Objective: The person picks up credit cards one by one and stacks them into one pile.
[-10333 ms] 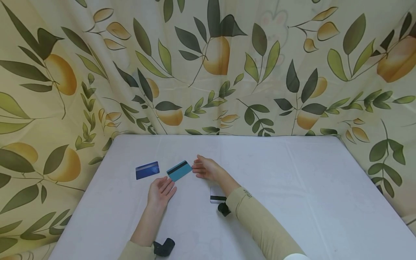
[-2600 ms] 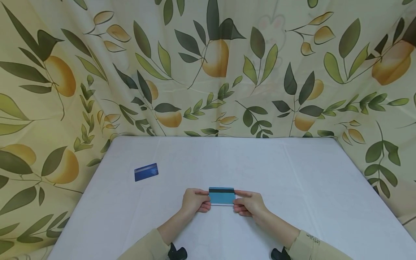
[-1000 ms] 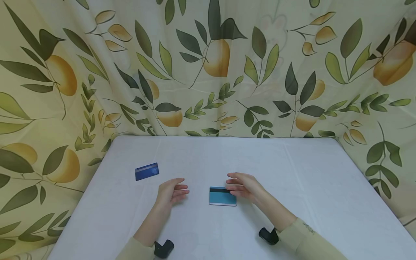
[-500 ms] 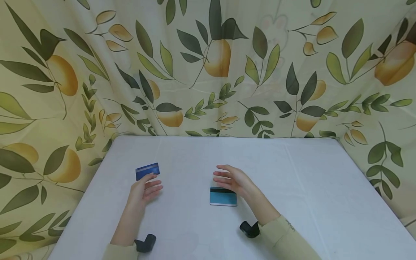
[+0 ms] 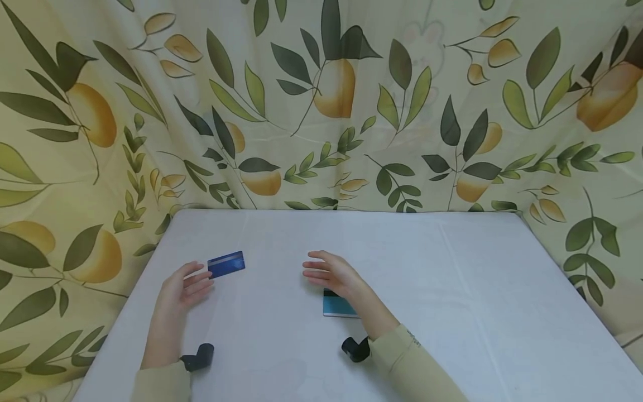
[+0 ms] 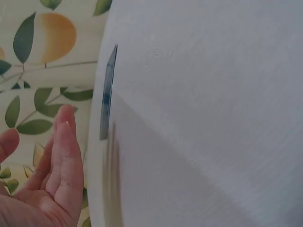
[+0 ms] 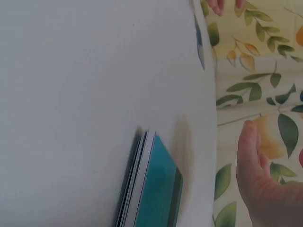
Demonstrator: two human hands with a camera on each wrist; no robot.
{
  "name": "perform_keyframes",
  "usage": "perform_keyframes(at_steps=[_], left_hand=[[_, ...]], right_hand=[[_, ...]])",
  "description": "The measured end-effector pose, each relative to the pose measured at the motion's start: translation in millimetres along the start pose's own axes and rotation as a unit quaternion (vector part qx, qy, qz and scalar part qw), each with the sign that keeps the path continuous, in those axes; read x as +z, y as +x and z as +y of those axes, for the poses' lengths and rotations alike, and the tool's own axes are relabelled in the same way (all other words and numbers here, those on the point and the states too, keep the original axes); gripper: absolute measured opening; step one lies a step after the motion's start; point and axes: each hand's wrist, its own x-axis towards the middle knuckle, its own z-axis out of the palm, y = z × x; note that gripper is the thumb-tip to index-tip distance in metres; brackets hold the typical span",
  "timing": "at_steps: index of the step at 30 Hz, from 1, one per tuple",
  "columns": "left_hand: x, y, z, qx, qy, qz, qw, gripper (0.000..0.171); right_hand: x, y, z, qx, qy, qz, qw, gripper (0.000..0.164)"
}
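Observation:
A blue bank card (image 5: 226,264) lies on the table's left side, slightly turned. My left hand (image 5: 176,290) is just left of it, fingers extended and apart with nothing held. In the left wrist view, the blue card (image 6: 109,94) lies flat and clear of the left hand (image 6: 52,179). Near the table's middle sits a small stack of cards, its top a teal card (image 5: 337,305) with a black stripe. My right hand (image 5: 334,273) hovers over that stack, fingers loose, hiding its upper right part. The right wrist view shows several layered edges under the teal card (image 7: 158,184).
A white cloth covers the table (image 5: 452,268). Behind it and along the left hangs a curtain (image 5: 321,151) printed with leaves and fruit. Black wrist cameras stick out beside the left wrist (image 5: 198,357) and the right wrist (image 5: 356,350).
Earlier, the teal card lay near the blue one; later both hands held it at the stack. They have let go. My left hand has moved left to the blue card; my right has shifted left.

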Motion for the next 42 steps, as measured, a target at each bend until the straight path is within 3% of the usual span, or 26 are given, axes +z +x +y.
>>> perform_keyframes(at_steps=[4,10,14,25,33,42], left_hand=[[-10.9,6.8,5.0,-0.009,0.008,-0.01,0.9999,0.027],[-24.3,15.7,9.4,-0.015,0.067,-0.025,0.9974,0.055],[-29.6,19.5,12.6,-0.018,0.081,-0.033,0.996,0.059],[-37.3,28.4,22.6,-0.038,0.125,-0.04,0.9906,0.072],[-40.2,32.1,26.6,-0.051,0.101,-0.066,0.9914,0.081],[-45.8,36.2,26.8,-0.07,0.062,-0.112,0.9893,0.076]], right_hand=[[16,10,3,-0.003,-0.006,-0.007,1.0,0.044],[37,30,11,0.004,-0.002,-0.012,1.0,0.045],[49,43,19,0.01,0.008,-0.013,1.0,0.045],[77,69,38,0.023,0.08,-0.056,0.995,0.056],[89,83,44,0.013,0.118,-0.082,0.99,0.061],[106,92,54,0.014,0.135,-0.114,0.984,0.066]])
